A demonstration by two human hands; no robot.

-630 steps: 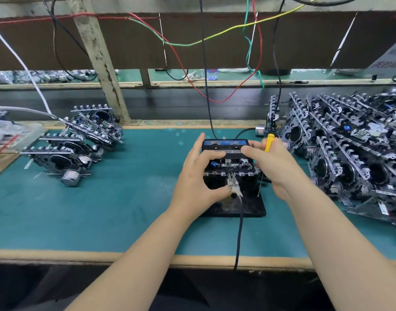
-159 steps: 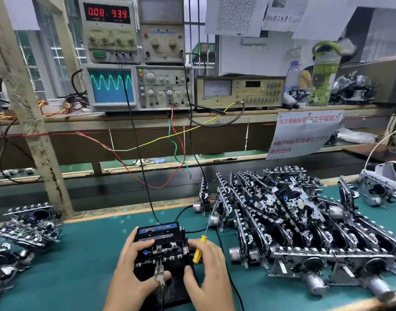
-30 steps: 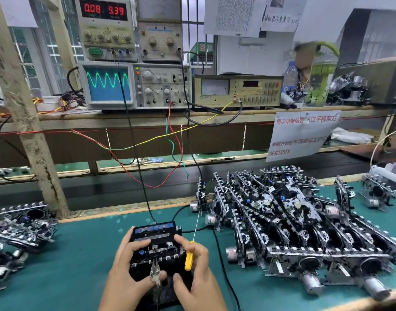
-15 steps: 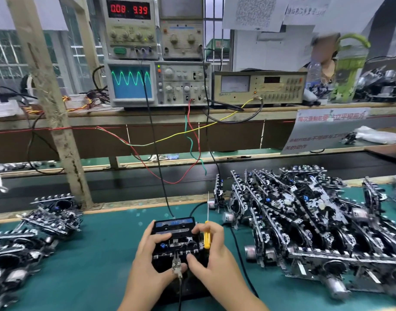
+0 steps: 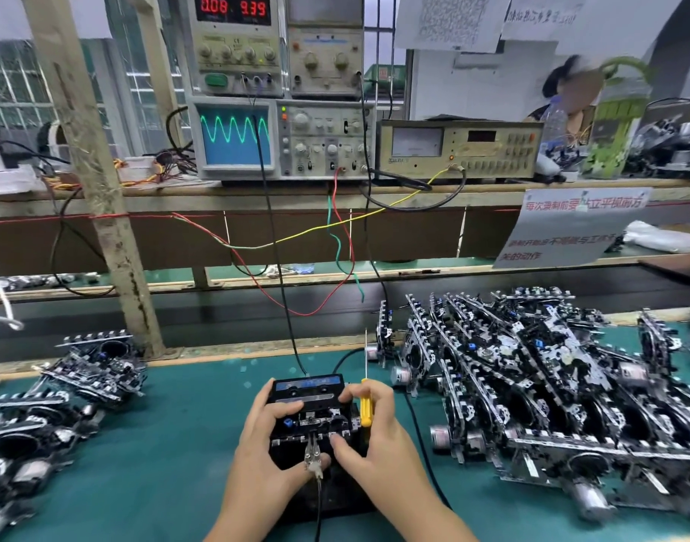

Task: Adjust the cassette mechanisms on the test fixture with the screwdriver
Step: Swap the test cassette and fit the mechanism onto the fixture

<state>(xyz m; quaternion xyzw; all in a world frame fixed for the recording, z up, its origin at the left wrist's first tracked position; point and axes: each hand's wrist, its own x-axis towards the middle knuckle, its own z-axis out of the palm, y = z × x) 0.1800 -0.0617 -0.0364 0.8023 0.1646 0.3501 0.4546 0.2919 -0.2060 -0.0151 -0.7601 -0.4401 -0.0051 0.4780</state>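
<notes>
A black test fixture sits on the green mat near the front edge, with a cassette mechanism and a blue-labelled cassette mounted on it. My left hand grips the mechanism's left side, thumb by the metal clip at its front. My right hand holds the right side, thumb pressing the front. A yellow-handled screwdriver stands upright between that hand's fingers, its thin shaft pointing up.
A large heap of cassette mechanisms fills the mat on the right; a smaller heap lies left. Behind, a shelf carries an oscilloscope showing a green wave, a power supply and a meter. Wires hang down to the fixture.
The view has tilted and shifted slightly. Both hands stay on the mechanism; the screwdriver now stands more upright in my right hand than a second ago.
</notes>
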